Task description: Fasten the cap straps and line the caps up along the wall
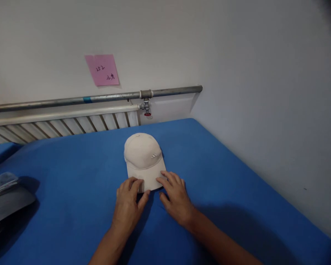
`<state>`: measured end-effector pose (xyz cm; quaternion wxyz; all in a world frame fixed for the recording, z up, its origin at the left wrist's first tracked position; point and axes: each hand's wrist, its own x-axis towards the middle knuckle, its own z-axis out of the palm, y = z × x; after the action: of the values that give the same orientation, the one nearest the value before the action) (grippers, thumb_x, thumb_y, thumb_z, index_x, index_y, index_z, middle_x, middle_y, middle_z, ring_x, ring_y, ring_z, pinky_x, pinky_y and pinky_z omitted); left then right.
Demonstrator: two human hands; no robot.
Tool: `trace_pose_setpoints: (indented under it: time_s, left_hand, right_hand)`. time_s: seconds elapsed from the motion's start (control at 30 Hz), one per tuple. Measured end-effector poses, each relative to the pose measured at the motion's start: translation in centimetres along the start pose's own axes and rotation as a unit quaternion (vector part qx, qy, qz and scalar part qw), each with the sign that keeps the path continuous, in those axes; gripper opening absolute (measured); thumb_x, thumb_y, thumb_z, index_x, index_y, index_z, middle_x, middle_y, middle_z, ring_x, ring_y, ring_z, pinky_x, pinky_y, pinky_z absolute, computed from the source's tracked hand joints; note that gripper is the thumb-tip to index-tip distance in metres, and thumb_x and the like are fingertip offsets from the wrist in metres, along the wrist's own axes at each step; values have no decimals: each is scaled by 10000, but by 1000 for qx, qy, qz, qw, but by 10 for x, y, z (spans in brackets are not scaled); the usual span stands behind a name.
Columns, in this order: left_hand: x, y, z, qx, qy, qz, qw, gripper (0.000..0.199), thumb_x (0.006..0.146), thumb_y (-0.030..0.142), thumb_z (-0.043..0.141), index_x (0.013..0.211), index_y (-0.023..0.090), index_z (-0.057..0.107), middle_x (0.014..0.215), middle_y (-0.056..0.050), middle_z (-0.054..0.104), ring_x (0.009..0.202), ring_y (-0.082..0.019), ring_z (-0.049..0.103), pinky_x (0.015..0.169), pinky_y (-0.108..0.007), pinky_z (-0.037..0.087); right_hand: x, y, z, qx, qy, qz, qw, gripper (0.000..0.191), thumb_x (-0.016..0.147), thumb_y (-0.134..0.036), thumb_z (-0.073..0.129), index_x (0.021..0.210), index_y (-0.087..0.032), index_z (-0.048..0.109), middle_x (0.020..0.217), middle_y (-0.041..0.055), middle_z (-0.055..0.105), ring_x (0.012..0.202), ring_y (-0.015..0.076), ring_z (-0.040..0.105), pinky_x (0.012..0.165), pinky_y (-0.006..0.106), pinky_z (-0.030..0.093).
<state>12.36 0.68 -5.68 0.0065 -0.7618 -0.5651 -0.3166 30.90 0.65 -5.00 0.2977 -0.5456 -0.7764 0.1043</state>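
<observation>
A cream baseball cap (pixel 142 151) sits upright on the blue-covered surface, its brim pointing toward me. A small three-bar emblem shows on the front of its crown. My left hand (pixel 128 198) is at the brim's left front corner, fingertips over the brim and the thumb apart from them at the front edge. At the brim's right side, my right hand (pixel 176 197) has its fingers loosely curved and spread, fingertips at the edge. Its thumb lies off the brim, above the blue cover. Neither hand visibly pinches the cap.
Partly in view at the left lies a dark grey brimmed item (pixel 11 204) with clear plastic on it. Behind the blue surface (pixel 79 176) are a white radiator (pixel 68 125), a metal pipe (pixel 110 97) and a red-handled valve (pixel 147 114). A pink note (pixel 102 70) hangs above. A wall (pixel 264 92) borders the right.
</observation>
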Motion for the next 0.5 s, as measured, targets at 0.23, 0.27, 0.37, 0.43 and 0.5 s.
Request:
trace_pose_setpoints:
  time_s: [0.23,0.27,0.37,0.43,0.5]
  left_hand:
    - [1,1,-2,3,5,10,1000,323,873,356,573,1114,146,619,1105,-141,625,1018,-298,592,869,-479,484]
    - [1,1,-2,4,14,7,1000,350,876,358,569,1141,133,606,1134,-154,614,1045,-305,582,879,-482,480]
    - [0,-2,-1,9,29,4,1000,455,878,389,560,1238,111,546,1197,-179,590,1104,-320,561,894,-489,478]
    - [-1,-5,1,16,9,25,1000,441,875,412,561,1221,138,564,1187,-166,602,1081,-319,579,865,-488,493]
    - [-2,-7,3,21,-12,42,999,411,871,424,565,1186,161,589,1171,-153,613,1057,-318,592,839,-489,504]
  right_hand:
    - [0,-1,-1,0,20,-15,1000,358,810,-204,601,1167,-209,618,1279,108,602,1199,316,479,962,470,374]
    - [0,-1,-1,-3,28,-18,999,349,819,-230,606,1167,-207,617,1296,112,590,1207,319,471,960,470,374]
    - [0,-2,-1,-11,41,-25,999,372,840,-273,606,1205,-199,596,1330,128,563,1221,327,458,957,476,377]
    - [-1,-1,-1,-10,32,-24,999,353,844,-280,610,1190,-207,603,1308,127,579,1200,327,477,944,480,387]
    - [-1,-1,0,-4,26,-24,999,327,843,-278,616,1162,-208,613,1282,125,597,1182,328,493,935,488,393]
